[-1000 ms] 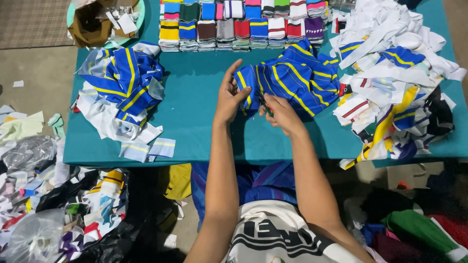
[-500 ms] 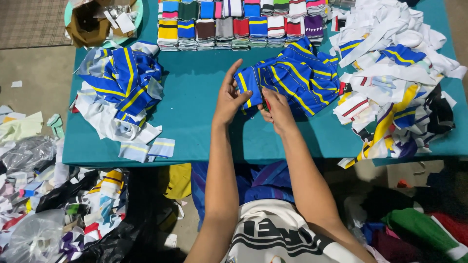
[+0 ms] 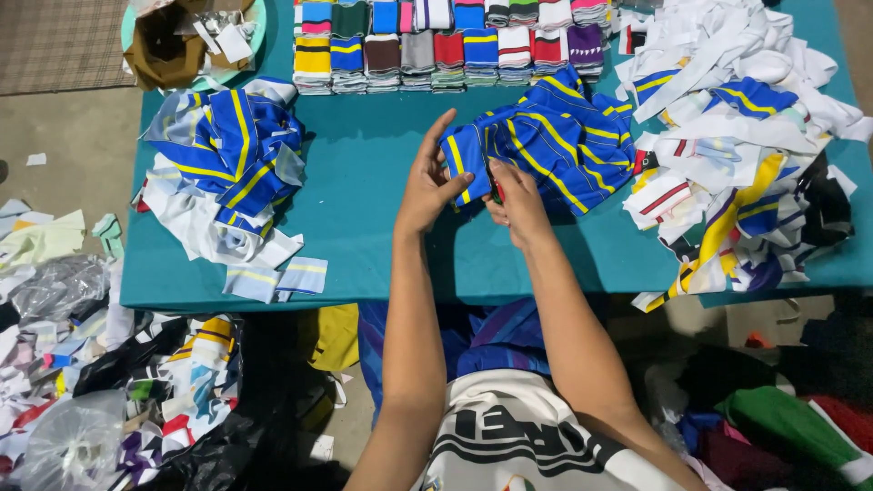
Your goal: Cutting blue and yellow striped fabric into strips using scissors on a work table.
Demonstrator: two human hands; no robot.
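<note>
Teal table (image 3: 373,191): both hands, left hand (image 3: 427,186) & right hand (image 3: 514,195), grip blue striped fabric (image 3: 555,136)

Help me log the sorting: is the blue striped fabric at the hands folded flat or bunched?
Bunched: the blue striped fabric lies rumpled, its stripes bending across creases, on the teal table.
</note>
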